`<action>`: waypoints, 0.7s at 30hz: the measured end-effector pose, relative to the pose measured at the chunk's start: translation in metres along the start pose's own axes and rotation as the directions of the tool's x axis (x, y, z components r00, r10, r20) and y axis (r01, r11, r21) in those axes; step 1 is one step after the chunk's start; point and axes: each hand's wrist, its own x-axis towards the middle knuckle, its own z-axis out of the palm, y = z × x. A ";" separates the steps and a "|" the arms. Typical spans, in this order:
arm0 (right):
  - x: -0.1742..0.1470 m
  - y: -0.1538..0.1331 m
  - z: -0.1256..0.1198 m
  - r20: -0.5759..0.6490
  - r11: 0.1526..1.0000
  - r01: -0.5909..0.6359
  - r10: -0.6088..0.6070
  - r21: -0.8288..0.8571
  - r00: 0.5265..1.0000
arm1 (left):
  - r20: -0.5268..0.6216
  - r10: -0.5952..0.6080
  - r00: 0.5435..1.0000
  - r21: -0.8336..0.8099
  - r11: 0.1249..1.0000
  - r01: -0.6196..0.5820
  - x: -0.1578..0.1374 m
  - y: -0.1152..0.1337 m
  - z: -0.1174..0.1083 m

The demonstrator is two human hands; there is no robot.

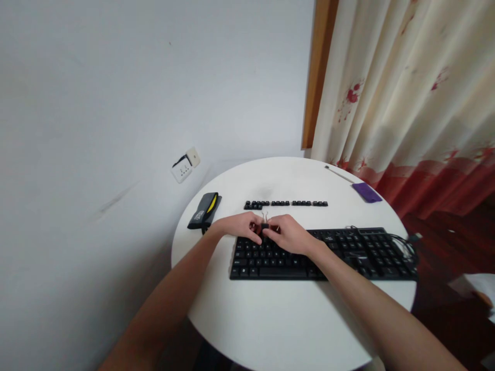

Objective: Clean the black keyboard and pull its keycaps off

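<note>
Over the upper left part of a black keyboard (284,260), my two hands meet. My left hand (245,225) is closed, with thumb and fingers at a small keycap puller (265,219). Two thin wire prongs stick up from it, and a dark part shows between the hands. From the other side, my right hand (288,234) pinches the same puller. Fingers partly cover it, so whether a keycap sits in it cannot be made out. Just beyond my hands, several loose black keycaps (280,203) lie in a row, with a short second row at its left end.
A grey pouch with a yellow patch (204,210) lies at the left on the round white table (266,180). A purple cloth (366,192) and a thin brush (339,174) are at the far right. The keyboard's cable (404,247) is bundled at its right end. A wall and curtain stand behind.
</note>
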 end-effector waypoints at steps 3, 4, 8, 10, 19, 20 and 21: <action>0.001 0.004 0.003 -0.035 0.991 -0.114 0.117 0.073 0.993 | -0.008 -0.017 1.000 0.017 1.000 0.017 0.002 0.003 0.004; 0.002 0.005 0.005 -0.041 0.985 -0.138 0.143 0.103 0.989 | -0.013 -0.020 1.000 0.024 1.000 0.020 0.003 0.004 0.004; 0.004 0.007 0.010 -0.052 0.960 -0.181 0.195 0.212 0.979 | -0.037 -0.028 0.999 0.040 0.999 0.030 0.004 0.008 0.006; 0.005 0.011 0.013 -0.075 0.945 -0.211 0.236 0.251 0.969 | -0.036 -0.018 0.999 0.044 0.999 0.019 0.004 0.011 0.006; 0.007 0.016 0.013 -0.247 0.935 -0.225 0.294 0.274 0.923 | -0.139 0.106 0.985 0.109 0.990 -0.092 0.005 0.020 0.006; 0.006 0.013 0.010 -0.306 0.949 -0.216 0.281 0.231 0.909 | -0.194 0.111 0.975 0.115 0.989 -0.090 0.006 0.022 0.008; 0.006 0.010 0.007 -0.363 0.958 -0.212 0.270 0.192 0.892 | -0.261 0.113 0.959 0.118 0.989 -0.085 0.008 0.023 0.009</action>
